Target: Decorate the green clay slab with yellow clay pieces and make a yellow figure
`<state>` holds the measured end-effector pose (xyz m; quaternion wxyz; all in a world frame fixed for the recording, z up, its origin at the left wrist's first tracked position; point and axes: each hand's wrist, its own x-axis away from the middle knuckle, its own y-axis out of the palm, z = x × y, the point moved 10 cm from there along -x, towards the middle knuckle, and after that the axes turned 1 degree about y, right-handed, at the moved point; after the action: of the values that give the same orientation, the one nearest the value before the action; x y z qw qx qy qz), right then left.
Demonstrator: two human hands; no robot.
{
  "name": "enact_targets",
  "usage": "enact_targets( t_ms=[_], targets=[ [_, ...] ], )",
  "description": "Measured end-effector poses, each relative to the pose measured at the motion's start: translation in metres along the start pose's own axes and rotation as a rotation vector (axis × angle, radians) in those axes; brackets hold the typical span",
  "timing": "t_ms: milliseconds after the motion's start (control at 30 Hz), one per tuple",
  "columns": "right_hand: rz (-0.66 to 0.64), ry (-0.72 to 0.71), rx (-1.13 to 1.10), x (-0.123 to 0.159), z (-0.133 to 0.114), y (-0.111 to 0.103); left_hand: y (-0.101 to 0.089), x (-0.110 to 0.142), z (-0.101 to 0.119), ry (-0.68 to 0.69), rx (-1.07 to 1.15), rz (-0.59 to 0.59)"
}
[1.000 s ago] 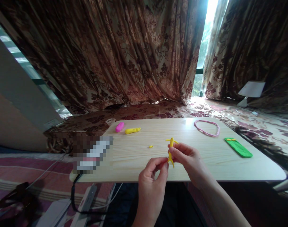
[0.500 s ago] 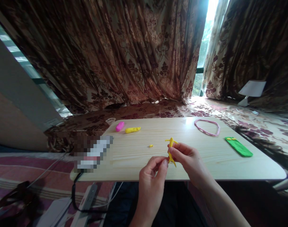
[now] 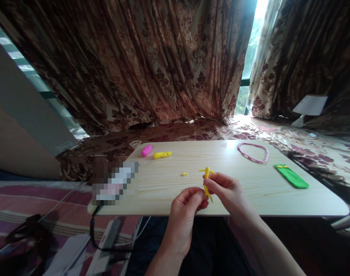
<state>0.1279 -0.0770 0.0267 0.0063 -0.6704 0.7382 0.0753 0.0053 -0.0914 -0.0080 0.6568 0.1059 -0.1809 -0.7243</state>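
A thin yellow clay figure (image 3: pixel 207 178) with two short arms at its top is pinched in my right hand (image 3: pixel 225 193), held just above the front of the light wooden table (image 3: pixel 169 188). My left hand (image 3: pixel 186 210) is closed, its thumb and forefinger pinched at the figure's lower end. A tiny yellow clay crumb (image 3: pixel 184 174) lies on the table to the left of the hands.
At the table's back left lie a pink clay lump (image 3: pixel 146 150) and a yellow clay roll (image 3: pixel 162 154). A pink clay ring (image 3: pixel 253 152) and a green clay slab (image 3: pixel 291 176) lie at the right. Cables and a power strip (image 3: pixel 105 245) lie below, patterned curtains behind.
My left hand has closed in on the lower end of the yellow figure. The view has shifted slightly; the figure stays in my right hand.
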Motion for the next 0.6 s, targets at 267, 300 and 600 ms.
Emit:
enact_targets(
  t_ms=[267,300,600],
  targets=[
    [-0.010,-0.006,0.002,-0.0004,-0.0047,0.0018,0.0064,0.0028,0.0001,-0.018,-0.047,-0.048],
    [-0.012,-0.004,0.002,-0.0005,-0.0044,0.0022,0.0068,0.0029,0.0015,-0.012,-0.057,-0.047],
    [-0.022,0.009,0.002,0.0004,-0.0055,0.0047,0.0036,-0.0021,0.0022,0.026,-0.139,-0.019]
  ],
)
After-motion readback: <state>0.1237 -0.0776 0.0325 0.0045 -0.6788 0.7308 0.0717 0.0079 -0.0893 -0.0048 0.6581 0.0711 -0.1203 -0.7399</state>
